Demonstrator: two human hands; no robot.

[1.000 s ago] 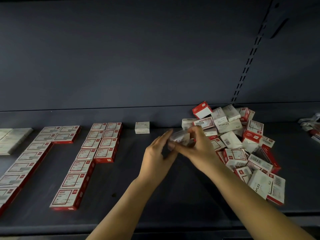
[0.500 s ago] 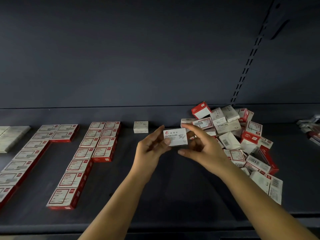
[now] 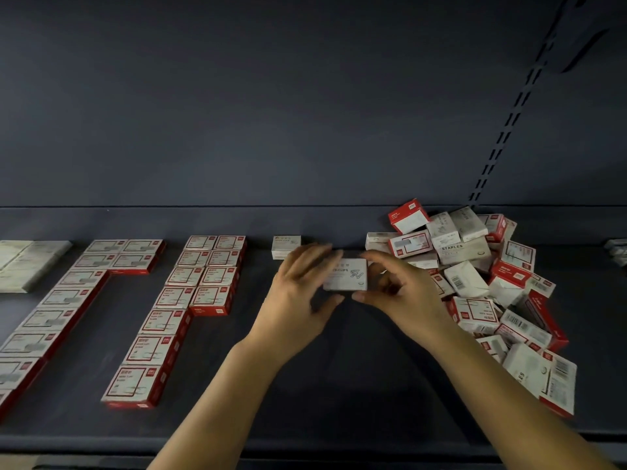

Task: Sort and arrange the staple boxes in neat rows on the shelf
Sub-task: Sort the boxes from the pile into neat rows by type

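A small white box point(image 3: 346, 274) is held between both hands above the dark shelf point(image 3: 339, 385). The left hand point(image 3: 298, 300) pinches its left edge, fingers along the top and thumb below; the right hand point(image 3: 400, 293) pinches its right edge in the same manner. The box is kept flat, printed face up, its lettering blurred. It is carried just in front and to the right of a single white box point(image 3: 286, 246) that stands alone near the back of the shelf.

The held box is judged to be light, stiff cardboard with smooth faces. It is best taken by its short edges or opposite sides, as shown; a firm squeeze on the broad face could dent it or pop an end flap.

To the left, red-and-white boxes lie in two neat double rows. In the nearer block point(image 3: 179, 310), seven boxes are counted in its left column and four in its right. In the farther block point(image 3: 68, 300), two short rows of two are seen at the back, and a single column runs forward past the frame edge, so no full count is possible. A pale flat stack point(image 3: 27, 262) lies at the far left.

To the right, an unsorted heap point(image 3: 475, 283) of mixed red and white boxes is piled at all angles; roughly thirty are estimated, many being overlapped. A few further boxes point(image 3: 617, 251) are partly visible at the right edge.
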